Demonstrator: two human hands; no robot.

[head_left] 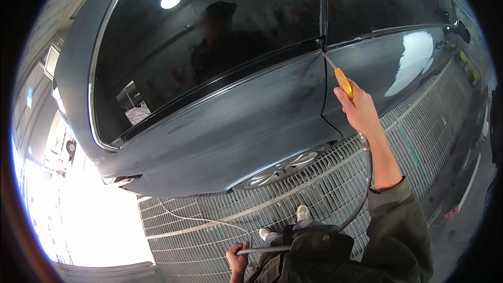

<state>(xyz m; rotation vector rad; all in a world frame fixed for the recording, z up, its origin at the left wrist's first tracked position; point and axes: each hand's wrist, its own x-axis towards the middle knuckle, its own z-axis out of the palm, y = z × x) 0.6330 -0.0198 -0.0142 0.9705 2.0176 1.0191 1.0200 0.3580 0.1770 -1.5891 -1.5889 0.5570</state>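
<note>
One yellow tool (343, 84) is right of the middle of the frame, with its thin metal tip (329, 61) close to the top of the dark gap between two car panels. I can't tell if the tip touches. The right grip (361, 111) is curled snugly around the tool. Low in the frame, the left grip (238, 257) is wrapped around a gray hose (266, 249).

The work looks only part way done, I think. The dark gray car (230, 126) is dull and streaky in the middle, so it seems to have been rubbed. A big white patch (411, 63) on the upper right looks unfinished. How much of the gap is done, I can't tell.

Another bit of hose (369, 170) hangs under the right arm and could snag. A thin pale cord (209, 221) lies on the metal grate floor (194, 249) at lower left, near the shoes (303, 213), and might trip someone. A shiny wheel (285, 170) sits below the middle.
</note>
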